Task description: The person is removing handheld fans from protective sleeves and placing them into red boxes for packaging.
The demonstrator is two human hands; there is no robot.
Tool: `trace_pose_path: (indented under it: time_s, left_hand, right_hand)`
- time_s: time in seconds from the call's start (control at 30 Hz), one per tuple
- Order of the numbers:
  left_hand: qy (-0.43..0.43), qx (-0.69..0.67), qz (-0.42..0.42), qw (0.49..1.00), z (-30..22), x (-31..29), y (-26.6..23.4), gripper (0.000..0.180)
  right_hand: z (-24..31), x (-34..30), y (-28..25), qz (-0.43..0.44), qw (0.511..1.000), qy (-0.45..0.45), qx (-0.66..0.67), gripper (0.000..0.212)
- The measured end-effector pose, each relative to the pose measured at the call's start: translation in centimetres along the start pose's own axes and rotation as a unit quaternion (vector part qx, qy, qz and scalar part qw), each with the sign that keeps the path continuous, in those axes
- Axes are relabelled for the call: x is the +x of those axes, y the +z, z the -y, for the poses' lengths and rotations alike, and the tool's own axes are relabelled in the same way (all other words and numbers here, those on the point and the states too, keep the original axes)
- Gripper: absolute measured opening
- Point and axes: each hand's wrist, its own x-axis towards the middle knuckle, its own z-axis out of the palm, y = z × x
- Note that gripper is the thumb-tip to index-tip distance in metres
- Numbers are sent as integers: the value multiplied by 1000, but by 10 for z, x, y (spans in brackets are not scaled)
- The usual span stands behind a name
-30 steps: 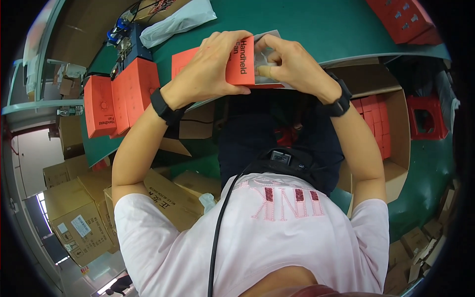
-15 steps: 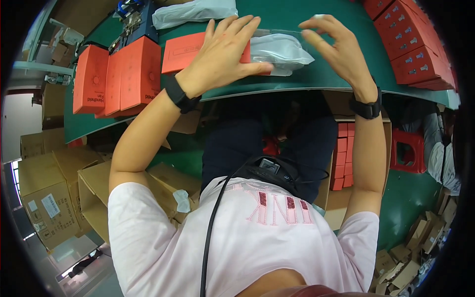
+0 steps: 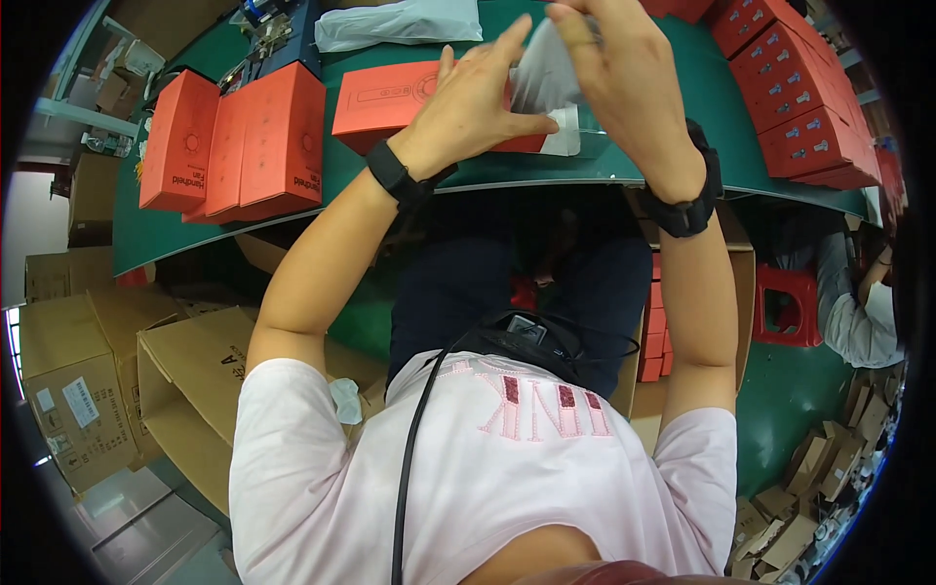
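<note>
A long red cardboard box lies on the green table in front of me, its right end at a white-wrapped item. My left hand covers the right part of the box, fingers spread and thumb stretched out to the right. My right hand has its fingers bent round the upper part of the wrapped item, which stands tilted up off the table. What is inside the wrapping cannot be made out. Pale flaps show by my left thumb.
Several red boxes stand at the left of the table beside a blue metal device. Another white-wrapped item lies behind. Red boxes with small pictures are stacked at the right. Cardboard cartons and a red stool stand below.
My right hand has moved left and closed on the wrapped item, which is now raised and tilted. My left hand has shifted slightly right and down over the box.
</note>
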Motion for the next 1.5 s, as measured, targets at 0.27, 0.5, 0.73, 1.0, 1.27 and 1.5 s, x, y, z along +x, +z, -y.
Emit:
trace_pose_path:
  time_s: [0.27,0.5,0.73,1.0,1.27,1.5]
  left_hand:
    - [-10,-565,-301,768,-45,50,-11,81]
    - [-148,-831,-181,504,-26,50,-6,37]
    - [-139,-862,-156,463,-33,20,2,39]
    - [-184,-657,-232,693,-49,21,-44,41]
    - [-135,-902,-51,406,-52,-13,-27,65]
    - [-268,-745,-127,597,-45,-15,-10,42]
  right_hand:
    - [30,18,-54,-199,956,93,195,22]
    - [78,-63,-82,1,960,229,161,16]
    - [62,-75,-61,56,838,333,429,33]
    - [63,-94,-58,162,789,410,428,47]
    - [68,-96,-59,154,751,441,468,33]
    - [82,-110,-55,132,761,450,448,44]
